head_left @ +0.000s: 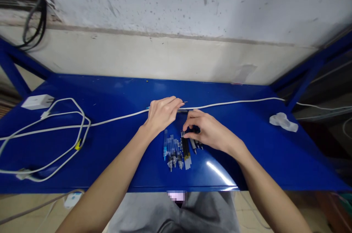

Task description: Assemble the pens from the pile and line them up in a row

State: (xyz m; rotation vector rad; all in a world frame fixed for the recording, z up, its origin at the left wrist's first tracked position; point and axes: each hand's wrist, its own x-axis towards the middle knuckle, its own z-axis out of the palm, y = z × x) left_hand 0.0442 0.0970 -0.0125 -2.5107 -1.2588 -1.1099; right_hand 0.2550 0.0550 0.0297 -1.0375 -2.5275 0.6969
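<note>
Reaching with the right hand (206,128), fingertips bunching at the far-end tips of ink refills (186,148), lying lengthwise toward the body; cannot tell if pinching any. Pinching a metal-tipped piece (185,102) in the left hand (162,113), nearer the wall (165,53).

Blue metal shelf (121,90), glossy surface. Lying directly upon it: at left, white adapter (37,102) and looped white cable (84,123); near the front centre, clear pen barrels (172,148) beside dark refills (186,148); at right, crumpled translucent plastic (283,122).
</note>
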